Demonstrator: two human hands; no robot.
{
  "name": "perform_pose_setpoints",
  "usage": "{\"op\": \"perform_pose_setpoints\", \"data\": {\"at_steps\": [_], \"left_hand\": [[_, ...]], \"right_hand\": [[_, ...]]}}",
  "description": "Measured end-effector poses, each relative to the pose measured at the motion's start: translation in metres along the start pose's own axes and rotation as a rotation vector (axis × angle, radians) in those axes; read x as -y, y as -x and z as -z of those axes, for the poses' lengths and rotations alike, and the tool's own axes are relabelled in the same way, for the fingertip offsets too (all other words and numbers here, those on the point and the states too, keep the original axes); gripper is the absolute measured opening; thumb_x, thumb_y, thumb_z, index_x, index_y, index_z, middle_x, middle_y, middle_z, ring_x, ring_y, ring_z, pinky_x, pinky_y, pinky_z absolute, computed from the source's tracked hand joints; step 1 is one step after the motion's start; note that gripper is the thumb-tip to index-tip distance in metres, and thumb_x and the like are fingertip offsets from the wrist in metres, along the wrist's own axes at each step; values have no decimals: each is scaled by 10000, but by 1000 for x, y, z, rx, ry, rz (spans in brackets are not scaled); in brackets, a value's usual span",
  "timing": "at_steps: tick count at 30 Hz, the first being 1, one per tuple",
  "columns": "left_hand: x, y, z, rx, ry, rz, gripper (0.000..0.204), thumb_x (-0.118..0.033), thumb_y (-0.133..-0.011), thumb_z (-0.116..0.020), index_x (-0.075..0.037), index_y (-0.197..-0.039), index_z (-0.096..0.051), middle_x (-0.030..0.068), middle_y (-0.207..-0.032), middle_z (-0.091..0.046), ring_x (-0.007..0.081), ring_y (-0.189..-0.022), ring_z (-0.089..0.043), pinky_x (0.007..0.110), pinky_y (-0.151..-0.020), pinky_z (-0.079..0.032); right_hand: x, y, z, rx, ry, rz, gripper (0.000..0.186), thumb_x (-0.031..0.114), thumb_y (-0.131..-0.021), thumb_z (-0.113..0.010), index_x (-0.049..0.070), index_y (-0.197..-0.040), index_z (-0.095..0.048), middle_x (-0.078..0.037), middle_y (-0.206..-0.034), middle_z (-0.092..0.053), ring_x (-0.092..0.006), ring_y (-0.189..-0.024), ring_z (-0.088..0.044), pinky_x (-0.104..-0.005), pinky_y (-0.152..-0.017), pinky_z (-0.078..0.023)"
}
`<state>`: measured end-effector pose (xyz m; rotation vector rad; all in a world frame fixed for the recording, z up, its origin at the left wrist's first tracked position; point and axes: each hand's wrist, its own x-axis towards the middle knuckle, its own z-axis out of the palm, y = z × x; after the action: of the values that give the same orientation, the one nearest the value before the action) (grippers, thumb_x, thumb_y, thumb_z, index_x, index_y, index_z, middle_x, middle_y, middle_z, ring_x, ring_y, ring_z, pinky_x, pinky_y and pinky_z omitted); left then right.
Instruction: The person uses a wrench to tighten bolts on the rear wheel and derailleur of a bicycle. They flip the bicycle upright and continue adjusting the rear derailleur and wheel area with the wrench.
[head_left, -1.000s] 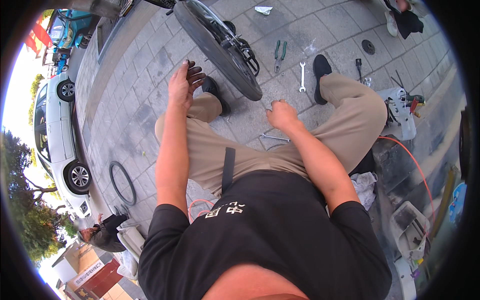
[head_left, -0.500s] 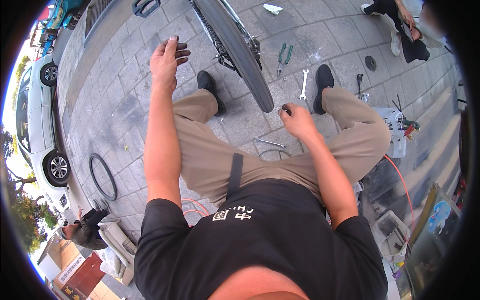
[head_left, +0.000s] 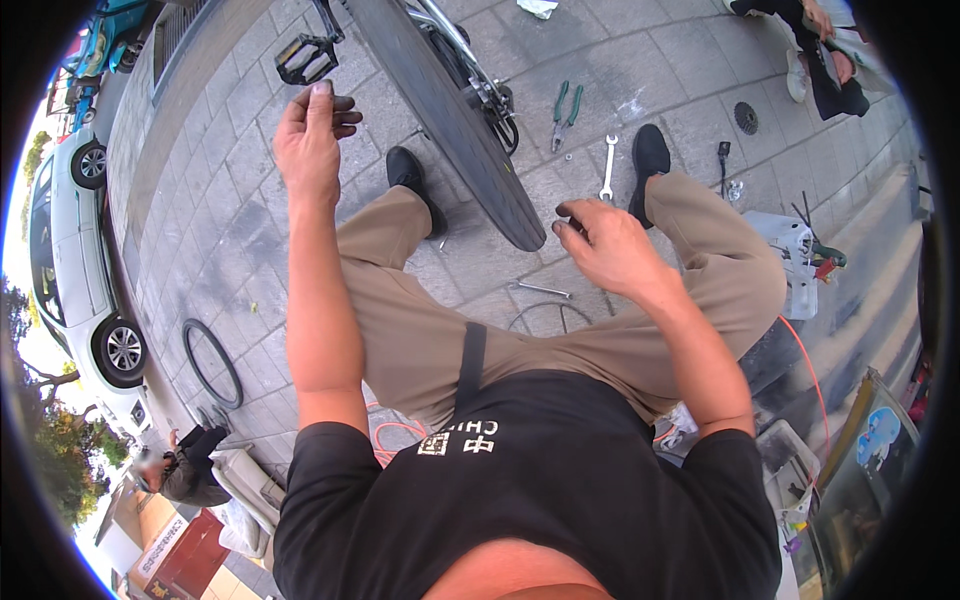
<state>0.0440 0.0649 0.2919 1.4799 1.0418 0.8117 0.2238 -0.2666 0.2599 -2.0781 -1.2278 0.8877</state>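
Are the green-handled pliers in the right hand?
No, the green-handled pliers lie on the paving stones, beyond and apart from the right hand.

white car (head_left: 76,250) and green tree (head_left: 58,455) at left

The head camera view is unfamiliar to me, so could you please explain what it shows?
There is no machine here, only two bare hands. The picture comes from the left one of two fisheye cameras worn on the head, looking down, so straight edges bend near the rim. The left hand is by a bicycle pedal; whether they touch, I cannot tell. The right hand is beside the near end of a bicycle tyre. Neither hand visibly holds anything. On the grey paving lie green-handled pliers, a wrench, a slim metal tool and a dark round disc.
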Motion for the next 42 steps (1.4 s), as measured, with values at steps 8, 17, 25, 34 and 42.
{"op": "perform_pose_setpoints", "data": {"at_steps": [8, 17, 25, 34, 42], "left_hand": [[0, -10, -7, -45, -16, -55, 337, -294, -1065, -650, 21, -1184, -658, 118, -919, -732, 184, -767, -722, 285, -656, -559], [10, -23, -24, -37, -57, -101, 346, -278, -1089, -617, 41, -1216, -664, 68, -981, -736, 98, -817, -663, 246, -713, -535], [25, -42, -25, -30, -31, -87, 347, -235, -1089, -614, 71, -1248, -659, 84, -1075, -736, 107, -933, -665, 232, -806, -531], [1, -40, -39, -149, -111, 37, 458, -277, -1071, -622, 96, -1335, -601, 129, -1123, -724, 168, -1001, -676, 314, -857, -549], [4, -40, -29, -142, -103, 88, 487, -297, -1074, -603, 96, -1363, -591, 124, -1133, -712, 180, -997, -661, 340, -856, -539]], "right_hand": [[-17, -33, 18, 282, 330, 73, 264, 203, -955, -621, -41, -1043, -673, -247, -1023, -712, -426, -970, -713, -522, -887, -564], [-23, -45, -1, 254, 308, 90, 261, 224, -949, -667, -14, -1056, -667, -213, -1018, -703, -412, -974, -704, -506, -866, -564], [-36, -53, -10, 311, 337, -4, 289, 251, -963, -644, -11, -1082, -674, -230, -1048, -711, -427, -988, -706, -522, -878, -560], [-68, -93, -33, 245, 105, -264, 394, 314, -947, -594, -25, -1100, -722, -294, -1102, -726, -451, -1084, -696, -516, -970, -550], [-52, -91, -34, 288, 124, -232, 393, 310, -951, -596, -27, -1103, -727, -292, -1124, -724, -448, -1108, -690, -510, -991, -544]]}}
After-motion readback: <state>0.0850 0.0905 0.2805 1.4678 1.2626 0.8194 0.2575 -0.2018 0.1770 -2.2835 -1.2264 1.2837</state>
